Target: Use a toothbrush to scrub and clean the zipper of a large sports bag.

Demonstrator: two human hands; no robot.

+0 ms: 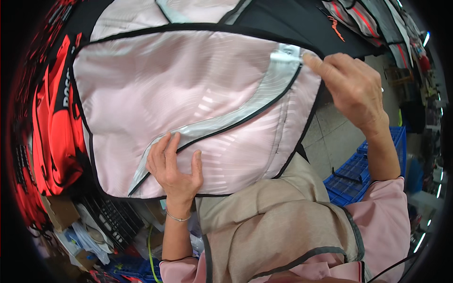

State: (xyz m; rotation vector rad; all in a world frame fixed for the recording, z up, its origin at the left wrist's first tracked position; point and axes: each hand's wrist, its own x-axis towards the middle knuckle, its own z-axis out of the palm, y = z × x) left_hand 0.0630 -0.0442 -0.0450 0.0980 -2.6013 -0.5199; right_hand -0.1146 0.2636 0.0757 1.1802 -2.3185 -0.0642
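A pale pink fabric panel (141, 94) with black edge binding lies across the table in front of me. A curved silver-grey strip (236, 113), with a black line along its lower edge, crosses it from the upper right to the lower left. My left hand (172, 167) rests on the panel and the strip's lower part, fingers spread, holding nothing. At the strip's upper end, near the panel's top right corner, my right hand (354, 85) is closed with thumb and forefinger together. What it pinches there is too small to make out.
Another pink piece (127, 19) lies behind the panel on the black tabletop (283, 23). Red bags (59, 127) stand at the left. Grey-and-red pieces (363, 19) lie at the far right, near an orange cord (336, 29). A blue crate (351, 172) sits by my right arm.
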